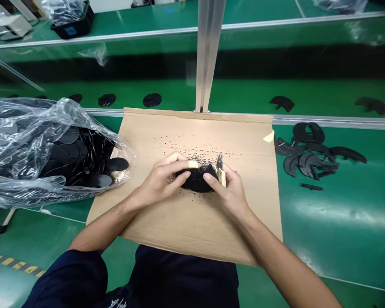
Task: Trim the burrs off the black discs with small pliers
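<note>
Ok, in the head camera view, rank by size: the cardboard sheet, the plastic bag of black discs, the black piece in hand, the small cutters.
Cardboard sheet and plastic bag look alike, bag cut off; then black piece, small cutters.

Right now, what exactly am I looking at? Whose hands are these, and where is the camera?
This view comes from a camera worn on a person's head, looking down at their own bare hands. The left hand and right hand both hold a black disc above a cardboard sheet. The right hand also holds small snips with pale, taped handles. Black crumbs lie scattered on the cardboard. To the left, a clear plastic bag holds more black discs; to the right, cut black pieces lie on the green bench.
</note>
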`<state>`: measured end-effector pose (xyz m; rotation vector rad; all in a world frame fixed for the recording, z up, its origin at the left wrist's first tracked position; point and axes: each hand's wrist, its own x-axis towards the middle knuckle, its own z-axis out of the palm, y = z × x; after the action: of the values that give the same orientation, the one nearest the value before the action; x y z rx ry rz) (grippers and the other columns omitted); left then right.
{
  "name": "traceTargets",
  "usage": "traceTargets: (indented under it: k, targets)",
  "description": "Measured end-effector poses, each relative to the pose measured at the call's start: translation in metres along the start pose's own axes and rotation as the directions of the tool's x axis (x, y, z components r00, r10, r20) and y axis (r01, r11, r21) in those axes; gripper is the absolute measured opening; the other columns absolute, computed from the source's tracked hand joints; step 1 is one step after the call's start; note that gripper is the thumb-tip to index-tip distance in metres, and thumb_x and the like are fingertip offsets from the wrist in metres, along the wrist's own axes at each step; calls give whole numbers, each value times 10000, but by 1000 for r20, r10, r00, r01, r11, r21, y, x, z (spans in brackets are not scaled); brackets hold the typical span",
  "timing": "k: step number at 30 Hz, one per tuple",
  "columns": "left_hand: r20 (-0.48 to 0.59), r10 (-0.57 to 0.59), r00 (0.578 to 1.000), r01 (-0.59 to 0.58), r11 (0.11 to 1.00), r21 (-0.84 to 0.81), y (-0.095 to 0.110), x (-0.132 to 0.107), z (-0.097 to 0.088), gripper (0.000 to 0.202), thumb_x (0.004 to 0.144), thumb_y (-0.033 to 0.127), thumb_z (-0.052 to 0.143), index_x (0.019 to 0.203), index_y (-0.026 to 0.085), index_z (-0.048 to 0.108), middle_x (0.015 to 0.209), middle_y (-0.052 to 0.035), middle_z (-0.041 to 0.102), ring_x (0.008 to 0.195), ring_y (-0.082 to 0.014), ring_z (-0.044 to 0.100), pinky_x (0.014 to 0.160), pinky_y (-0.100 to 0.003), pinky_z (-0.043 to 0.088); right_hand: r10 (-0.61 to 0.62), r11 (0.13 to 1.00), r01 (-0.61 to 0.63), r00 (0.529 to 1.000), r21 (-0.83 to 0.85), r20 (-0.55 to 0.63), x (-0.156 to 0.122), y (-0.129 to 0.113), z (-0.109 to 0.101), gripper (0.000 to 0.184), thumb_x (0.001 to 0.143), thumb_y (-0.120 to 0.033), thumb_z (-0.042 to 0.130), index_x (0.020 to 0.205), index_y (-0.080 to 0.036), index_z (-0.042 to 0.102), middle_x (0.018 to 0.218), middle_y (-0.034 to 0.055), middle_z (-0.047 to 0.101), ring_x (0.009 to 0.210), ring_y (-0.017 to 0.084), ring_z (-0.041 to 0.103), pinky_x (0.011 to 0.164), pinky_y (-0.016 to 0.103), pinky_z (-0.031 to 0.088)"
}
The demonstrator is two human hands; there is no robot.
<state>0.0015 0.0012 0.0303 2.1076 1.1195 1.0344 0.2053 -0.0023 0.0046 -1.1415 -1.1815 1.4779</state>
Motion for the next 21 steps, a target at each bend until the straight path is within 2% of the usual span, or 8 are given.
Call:
traceTargets:
  k: [2, 4, 6, 10, 12, 15, 17, 21]
  targets:
    - [-68, -82, 994, 71, 987, -144, -2, -1, 0, 160, 955, 217, 620, 1108, 201, 663, 974, -47, 693, 878, -139, 675, 759, -260, 586, -11, 1000, 11, 999, -17, -36, 0, 2, 1, 383, 785, -535, 790, 904, -207, 632, 841, -3, 622, 787, 162, 572, 747, 292, 508]
    - [-147, -151, 977, 103, 952, -289, -4, -2, 4, 257, 950, 239, 634, 1204, 208, 607, 1097, -63, 691, 847, -122, 690, 724, -240, 598, -11, 1000, 10, 999, -14, -43, 0, 3, 2, 368, 805, -528, 774, 909, -211, 620, 842, -6, 614, 787, 160, 567, 760, 294, 506]
    - [-180, -182, 967, 112, 933, -341, -7, -3, 10, 317, 950, 255, 632, 1260, 209, 586, 1190, -84, 674, 873, -127, 698, 747, -250, 609, 10, 1000, -9, 1000, 6, -3, -1, 4, 5, 373, 808, -537, 768, 930, -217, 620, 861, -1, 622, 791, 164, 576, 771, 303, 515]
    - [-176, -233, 957, 186, 951, -247, -12, -4, 14, 168, 913, 267, 685, 1055, 179, 663, 1030, -64, 701, 969, -158, 680, 853, -276, 587, 40, 999, -41, 997, 16, 66, -3, 3, 7, 393, 801, -571, 760, 924, -231, 607, 864, 5, 621, 795, 178, 583, 780, 316, 523]
    - [-180, -248, 952, 201, 949, -243, -15, -5, 13, 175, 875, 284, 732, 986, 182, 645, 951, -33, 689, 896, -135, 667, 808, -244, 574, 35, 999, -35, 998, 5, 48, -4, 4, 8, 392, 802, -570, 759, 926, -230, 609, 847, 0, 602, 773, 169, 563, 749, 301, 510]
    - [-211, -231, 950, 182, 956, -231, -17, -7, 15, 215, 876, 311, 730, 1023, 190, 631, 818, 18, 627, 741, -96, 609, 724, -210, 548, 18, 1000, -18, 1000, -22, 13, -4, 5, 8, 397, 791, -570, 771, 918, -224, 623, 829, -4, 587, 746, 159, 543, 702, 284, 492]
    - [-244, -200, 949, 172, 976, -131, -18, -9, 19, 202, 893, 322, 709, 1031, 192, 639, 723, 45, 559, 664, -84, 553, 674, -202, 519, 9, 999, -9, 1000, -39, -5, -4, 6, 9, 397, 792, -573, 770, 907, -222, 626, 828, 0, 591, 753, 163, 545, 697, 286, 493]
    - [-334, -97, 938, 122, 991, 56, -19, -16, 27, 244, 863, 354, 742, 837, 196, 558, 602, 86, 458, 548, -65, 487, 562, -181, 452, -15, 997, 10, 998, -81, -55, -6, 6, 13, 374, 808, -551, 761, 916, -218, 630, 830, 3, 596, 763, 163, 547, 696, 278, 498]
